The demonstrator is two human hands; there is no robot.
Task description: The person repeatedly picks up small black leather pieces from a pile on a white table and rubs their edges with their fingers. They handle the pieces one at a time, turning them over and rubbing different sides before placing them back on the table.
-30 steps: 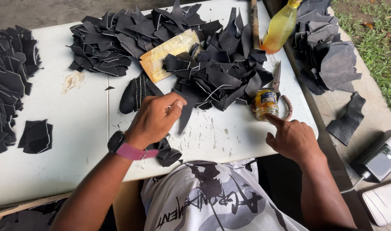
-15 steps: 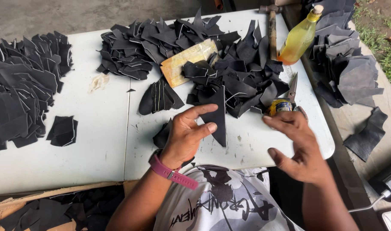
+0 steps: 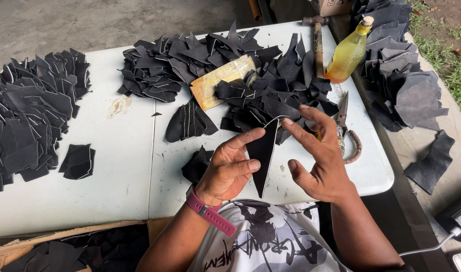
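My left hand [image 3: 230, 168] clamps a pointed black leather piece [image 3: 263, 156], right hand [image 3: 318, 158] fingers spread beside it, half hiding a tin [image 3: 340, 138], scissors [image 3: 344, 113] partly covered

A pointed black leather piece [image 3: 263, 156] is held upright by the left hand [image 3: 230, 168] above the white worktop [image 3: 114, 186]. The right hand [image 3: 318, 158] is spread open just beside it, near heaped black offcuts [image 3: 271, 98].

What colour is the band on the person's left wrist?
The wristband is pinkish magenta, clearest in the head view, below the left hand.
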